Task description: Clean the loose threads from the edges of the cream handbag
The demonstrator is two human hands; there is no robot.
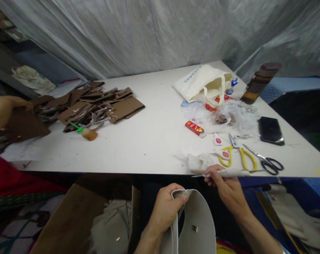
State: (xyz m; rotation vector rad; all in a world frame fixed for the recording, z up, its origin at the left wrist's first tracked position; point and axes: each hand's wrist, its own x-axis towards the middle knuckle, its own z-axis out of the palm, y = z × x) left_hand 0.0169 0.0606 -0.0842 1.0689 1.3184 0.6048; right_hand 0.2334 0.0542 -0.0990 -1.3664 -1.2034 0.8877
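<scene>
My left hand (167,206) pinches the upper edge of an off-white bag (198,222) below the table's front edge. The bag stands partly open, and a small metal fitting shows on its inner face. My right hand (225,188) is closed around a white pen-like tool (232,172) with a thin pointed tip aimed left. That tip is above the bag and apart from it. Just beyond my right hand lie a crumpled white wad (200,162), yellow-handled scissors (237,151) and black-handled scissors (267,160).
Brown bag pieces (126,108) are heaped on the table's left, near a glue bottle (88,133) and another person's hand (3,111). A tote bag (194,83), red box (194,128), phone (271,130) and dark bottle (261,83) occupy the right. A carton (61,215) stands below.
</scene>
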